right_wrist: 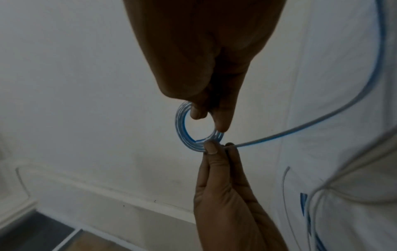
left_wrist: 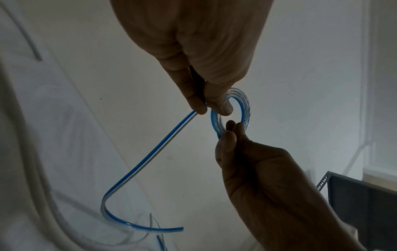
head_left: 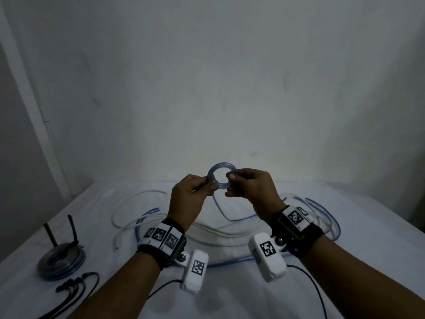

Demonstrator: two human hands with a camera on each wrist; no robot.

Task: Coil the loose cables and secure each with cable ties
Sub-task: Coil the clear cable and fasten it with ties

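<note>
Black cable ties lie at the near left edge of the white cloth-covered table, with a finished blue coil just beyond them, two black tie tails standing up from it. Loose white cable and loose blue-striped clear cable sprawl over the middle of the table, under the forearms. Above them, held up off the table, is a small ring-shaped coil of the blue-striped cable. The left hand pinches the ring's left side between thumb and forefinger, where the free length runs down toward the table. The right hand pinches the ring's right side, thumb in front and fingers curled behind. A pale wall stands at the far edge.
</note>
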